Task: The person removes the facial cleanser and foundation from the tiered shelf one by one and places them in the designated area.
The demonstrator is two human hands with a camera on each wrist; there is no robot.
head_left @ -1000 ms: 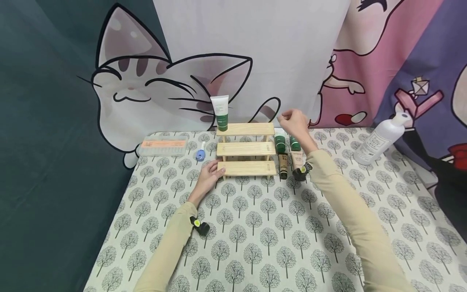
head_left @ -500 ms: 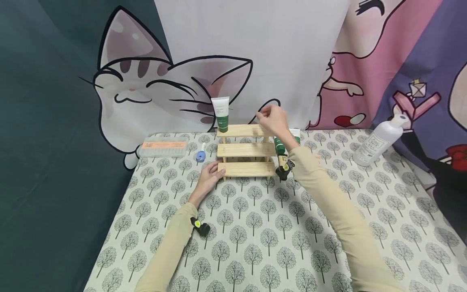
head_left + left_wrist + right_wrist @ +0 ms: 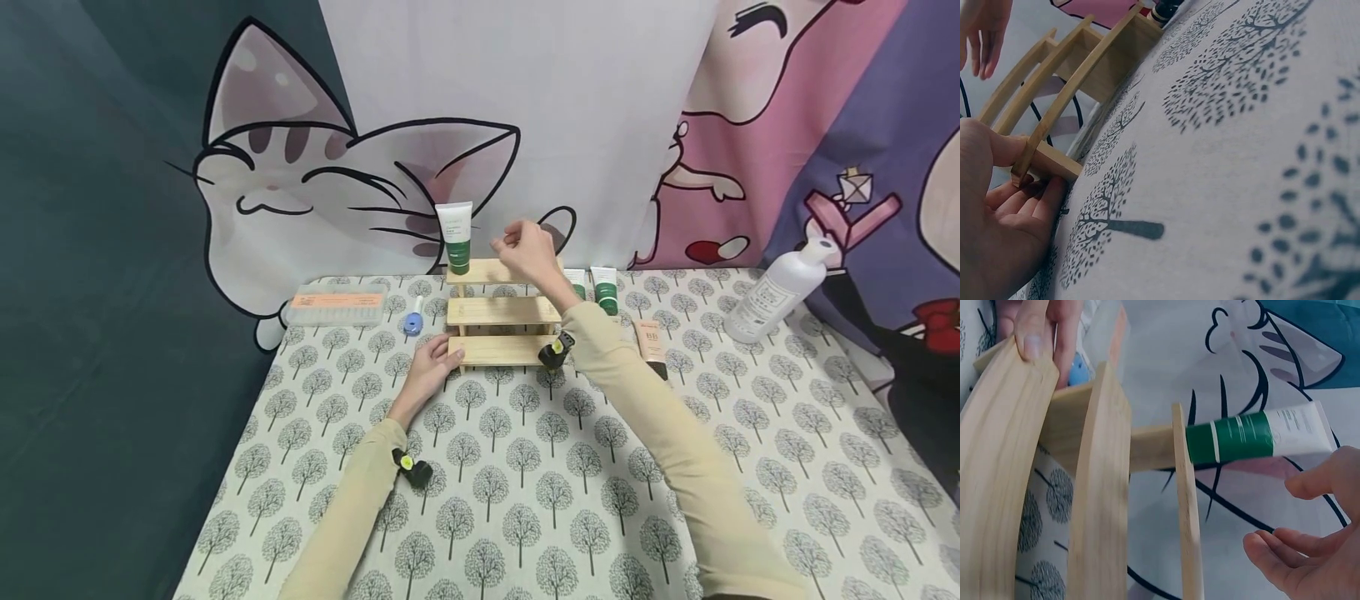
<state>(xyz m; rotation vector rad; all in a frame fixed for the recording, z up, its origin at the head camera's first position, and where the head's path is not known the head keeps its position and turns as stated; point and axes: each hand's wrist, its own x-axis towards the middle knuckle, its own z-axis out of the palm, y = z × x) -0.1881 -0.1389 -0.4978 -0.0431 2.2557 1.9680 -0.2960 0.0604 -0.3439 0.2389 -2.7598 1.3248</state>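
Observation:
A three-tier wooden display rack (image 3: 498, 310) stands on the tree-print cloth. My left hand (image 3: 427, 368) holds the left end of its lowest tier, the thumb on top and fingers beneath, as the left wrist view shows. On the left end of the top tier, a green-and-white squeeze tube (image 3: 454, 237) stands upright on its green cap. My right hand (image 3: 527, 252) is in the air above the top tier, to the right of that tube. In the right wrist view its thumb and fingers (image 3: 1266, 550) are apart, with nothing between them, close to the tube's white end.
Right of the rack lie two more green-and-white tubes (image 3: 604, 290), one partly behind my right forearm, and a peach BB cream tube (image 3: 651, 348). A white pump bottle (image 3: 780, 292) leans at far right. Left are a clear plastic case (image 3: 335, 306) and a small blue-and-white item (image 3: 413, 322).
My right hand has moved left, from over the tubes beside the rack to above its top tier. The forearm now uncovers the BB cream tube. My left hand keeps its place on the rack.

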